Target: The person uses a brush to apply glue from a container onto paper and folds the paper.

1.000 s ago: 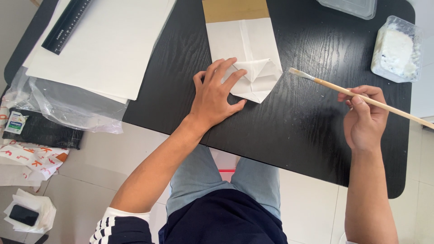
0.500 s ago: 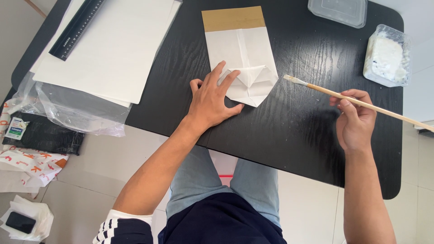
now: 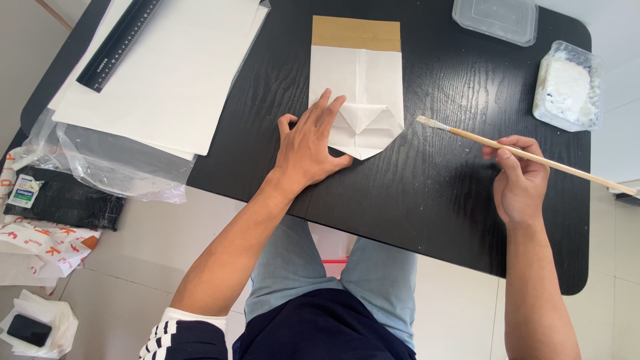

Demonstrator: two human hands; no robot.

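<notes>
A white paper bag [image 3: 360, 87] with a brown band at its far end lies flat on the black table [image 3: 427, 193]. Its near end is folded into a point. My left hand [image 3: 310, 143] lies flat on the bag's left near corner, fingers spread, pressing it down. My right hand [image 3: 520, 180] grips a long wooden brush [image 3: 520, 155] near its middle. The bristle tip points left and hovers just right of the folded end, apart from it.
A clear tub of white paste [image 3: 567, 87] stands at the right back, an empty clear lid or container [image 3: 495, 19] behind it. Large white sheets [image 3: 173, 67] with a black ruler [image 3: 119, 43] lie left, over a plastic bag [image 3: 113, 163]. Papers and a phone [image 3: 28, 329] lie on the floor.
My right hand has carried the brush leftward, so its tip now sits closer to the bag's folded end. My left hand has stayed pressed on the bag.
</notes>
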